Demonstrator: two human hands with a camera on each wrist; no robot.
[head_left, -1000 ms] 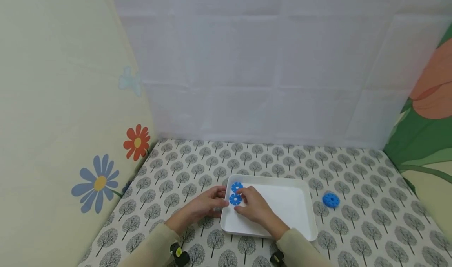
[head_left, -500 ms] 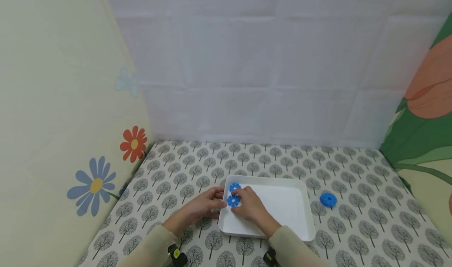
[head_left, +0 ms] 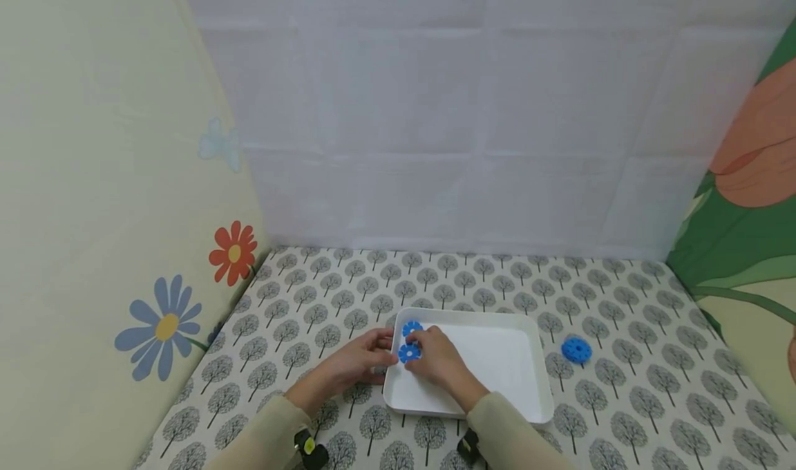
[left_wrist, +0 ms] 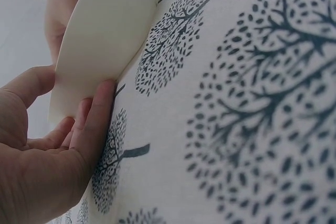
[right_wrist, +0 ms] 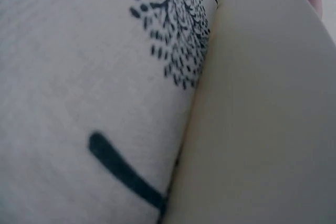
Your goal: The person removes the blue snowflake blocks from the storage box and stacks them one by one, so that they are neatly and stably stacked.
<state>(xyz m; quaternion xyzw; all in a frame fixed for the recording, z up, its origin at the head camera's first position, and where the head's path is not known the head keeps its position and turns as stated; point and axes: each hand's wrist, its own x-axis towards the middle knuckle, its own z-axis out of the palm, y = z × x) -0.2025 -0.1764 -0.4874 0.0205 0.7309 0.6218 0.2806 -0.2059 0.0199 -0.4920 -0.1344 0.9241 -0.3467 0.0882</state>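
Observation:
Two blue slotted discs lie in the left end of a white tray (head_left: 504, 359), a far disc (head_left: 412, 327) and a near disc (head_left: 408, 353). My right hand (head_left: 438, 361) reaches over the tray, its thumb and index finger at opposite edges of the near disc. Outside the tray's left wall, my left hand (head_left: 357, 361) rests with fairly straight fingers against it and the thumb at the rim. The left wrist view shows these fingers (left_wrist: 94, 119) touching the outer wall. In the right wrist view the discs and the right fingers are out of sight.
A stack of blue slotted discs (head_left: 576, 350) lies on the tree-patterned tablecloth (head_left: 628, 394), right of the tray. White cloth (head_left: 435, 110) hangs at the back. Flower-printed cloths (head_left: 168, 325) stand at the left and right sides.
My right thumb and index finger have come closer together around the near disc. My left hand stays at the tray wall. The head view has shifted slightly.

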